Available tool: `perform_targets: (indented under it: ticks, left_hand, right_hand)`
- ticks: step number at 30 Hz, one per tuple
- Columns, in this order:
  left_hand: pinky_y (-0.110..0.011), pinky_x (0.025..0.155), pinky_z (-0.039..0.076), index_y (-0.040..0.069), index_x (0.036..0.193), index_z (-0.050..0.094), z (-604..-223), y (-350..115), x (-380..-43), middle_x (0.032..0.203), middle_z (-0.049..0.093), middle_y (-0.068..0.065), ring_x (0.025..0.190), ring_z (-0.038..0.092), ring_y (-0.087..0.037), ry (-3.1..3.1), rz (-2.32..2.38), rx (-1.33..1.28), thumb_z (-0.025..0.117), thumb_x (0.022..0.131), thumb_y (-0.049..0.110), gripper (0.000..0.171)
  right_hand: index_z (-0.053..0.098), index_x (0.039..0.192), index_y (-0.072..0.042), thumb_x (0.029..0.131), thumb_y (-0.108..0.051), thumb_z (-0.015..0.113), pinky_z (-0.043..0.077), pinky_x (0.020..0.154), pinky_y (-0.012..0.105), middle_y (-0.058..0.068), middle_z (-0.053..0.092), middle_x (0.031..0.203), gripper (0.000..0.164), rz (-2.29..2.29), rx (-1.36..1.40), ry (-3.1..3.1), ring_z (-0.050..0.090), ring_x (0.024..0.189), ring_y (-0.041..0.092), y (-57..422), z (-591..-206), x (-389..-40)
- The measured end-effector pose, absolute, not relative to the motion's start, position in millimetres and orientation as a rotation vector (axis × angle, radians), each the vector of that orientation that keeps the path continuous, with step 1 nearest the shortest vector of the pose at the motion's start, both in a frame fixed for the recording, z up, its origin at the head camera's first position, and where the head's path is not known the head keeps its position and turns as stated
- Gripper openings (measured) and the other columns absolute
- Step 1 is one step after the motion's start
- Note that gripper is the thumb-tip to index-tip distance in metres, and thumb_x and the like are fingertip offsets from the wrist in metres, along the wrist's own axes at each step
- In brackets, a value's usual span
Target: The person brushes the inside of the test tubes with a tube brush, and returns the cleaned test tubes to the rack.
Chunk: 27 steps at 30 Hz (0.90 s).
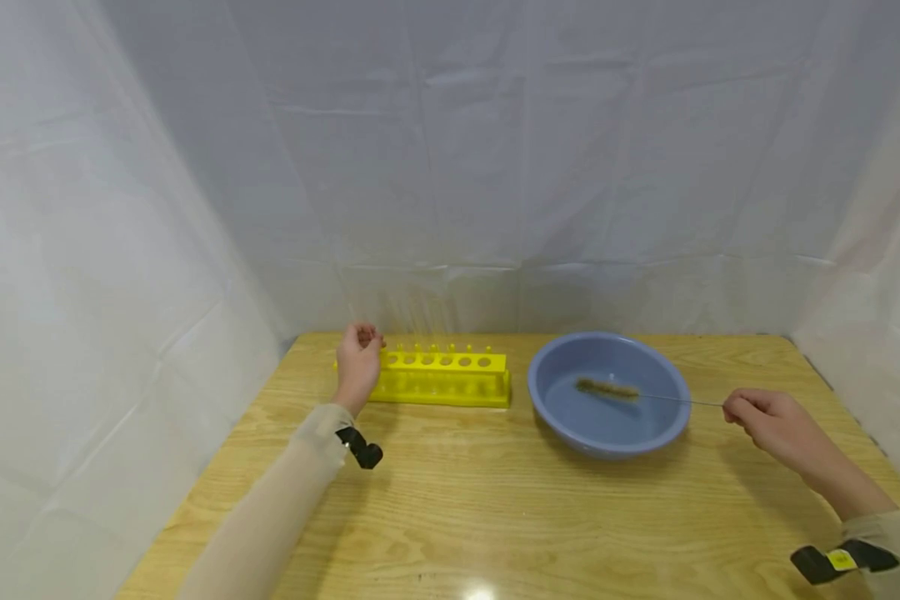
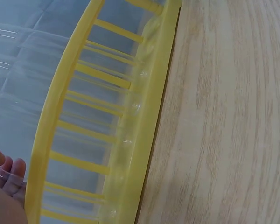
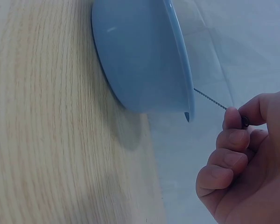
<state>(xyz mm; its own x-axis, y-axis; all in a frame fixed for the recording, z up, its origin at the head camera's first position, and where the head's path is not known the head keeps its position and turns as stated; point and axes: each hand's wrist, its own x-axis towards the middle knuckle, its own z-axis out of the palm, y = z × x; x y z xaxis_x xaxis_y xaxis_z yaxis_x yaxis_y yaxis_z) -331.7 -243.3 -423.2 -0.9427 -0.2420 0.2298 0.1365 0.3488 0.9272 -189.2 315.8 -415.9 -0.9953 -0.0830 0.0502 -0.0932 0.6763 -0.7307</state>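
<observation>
My left hand [image 1: 359, 360] is at the left end of a yellow test tube rack [image 1: 442, 398]. Its thumb and fingers pinch a clear test tube [image 2: 10, 176], seen at the lower left of the left wrist view. Several more clear test tubes [image 1: 420, 315] stand upright in the rack, rising above its top plate. My right hand [image 1: 783, 425] pinches the looped end of a twisted-wire handle [image 3: 210, 99] between thumb and index finger. That handle belongs to a test tube brush [image 1: 607, 389], whose bristled head is over the inside of a blue basin [image 1: 607, 437].
Rack and basin stand side by side toward the back of a wood-grain table [image 1: 450, 500]. White sheeting [image 1: 457, 167] hangs behind the table and along both sides. A wrist strap with a dark camera [image 1: 360, 447] is on the left sleeve.
</observation>
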Motion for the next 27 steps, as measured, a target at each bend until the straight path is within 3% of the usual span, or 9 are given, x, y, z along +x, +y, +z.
perform_targets:
  ticks: [12, 21, 27]
  left_hand:
    - [-0.039, 0.087, 0.047, 0.003, 0.121, 0.050, -424.4, -246.4, -328.3, 0.112, 0.056, -0.011, 0.101, 0.054, -0.026, -2.280, -1.586, 0.098, 0.056, 0.102, 0.013, 0.023]
    - [-0.046, 0.107, 0.040, 0.005, 0.134, 0.042, -422.1, -247.7, -318.2, 0.131, 0.043, -0.016, 0.121, 0.046, -0.033, -2.091, -1.528, 0.099, 0.060, 0.096, 0.012, 0.042]
    - [-0.039, 0.108, 0.038, 0.006, 0.126, 0.045, -412.4, -239.6, -305.1, 0.127, 0.039, -0.015, 0.118, 0.045, -0.024, -1.863, -1.431, -0.060, 0.059, 0.092, -0.003, 0.038]
  right_hand:
    - [0.062, 0.093, -0.003, 0.109, -0.032, 0.040, 0.037, 0.051, 0.031, 0.001, 0.045, 0.069, 0.039, 1.230, 0.122, -2.890, 0.042, 0.057, 0.014, 312.5, -417.0, -190.9]
    - [0.061, 0.094, -0.002, 0.109, -0.031, 0.039, 0.038, 0.051, 0.031, 0.004, 0.047, 0.072, 0.040, 1.229, 0.149, -2.888, 0.043, 0.059, 0.014, 313.0, -419.7, -191.9]
    - [0.061, 0.094, -0.002, 0.110, -0.032, 0.039, 0.038, 0.051, 0.031, 0.004, 0.047, 0.071, 0.040, 1.248, 0.150, -2.882, 0.043, 0.058, 0.015, 313.7, -420.3, -190.9]
